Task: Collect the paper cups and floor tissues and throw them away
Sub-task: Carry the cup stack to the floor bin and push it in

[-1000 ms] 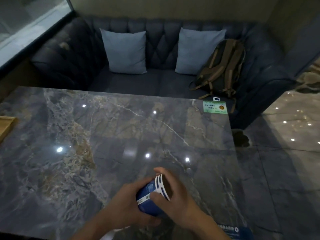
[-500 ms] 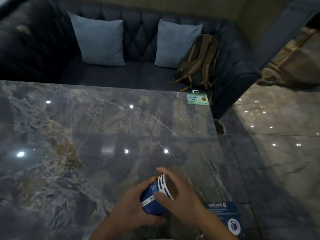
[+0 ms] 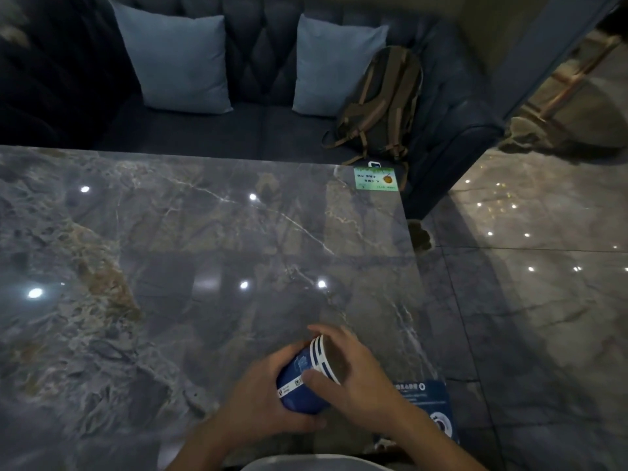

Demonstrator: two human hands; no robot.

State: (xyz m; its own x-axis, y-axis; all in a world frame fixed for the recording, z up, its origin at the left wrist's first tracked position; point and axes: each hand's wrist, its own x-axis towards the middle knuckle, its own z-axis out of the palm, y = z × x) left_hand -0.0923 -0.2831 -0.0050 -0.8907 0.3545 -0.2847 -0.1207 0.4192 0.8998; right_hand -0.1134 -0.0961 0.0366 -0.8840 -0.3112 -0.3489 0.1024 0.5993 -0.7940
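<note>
A stack of blue paper cups (image 3: pixel 303 379) with white rims lies tilted on its side between my two hands, just above the near edge of the marble table (image 3: pixel 170 266). My left hand (image 3: pixel 258 399) wraps the cups' base from below and the left. My right hand (image 3: pixel 353 372) grips the rim end, with the thumb across the side and fingers over the mouth. No tissue is visible on the floor.
A dark sofa (image 3: pixel 204 137) with two light blue cushions (image 3: pixel 176 59) and a brown backpack (image 3: pixel 380 103) stands behind the table. A green card (image 3: pixel 375 178) and a blue sticker (image 3: pixel 428 402) lie at the table's right corners. Glossy tiled floor (image 3: pixel 526 300) extends right.
The view has swung to the right and down, showing more floor. Both hands still hold the stacked cups in much the same pose.
</note>
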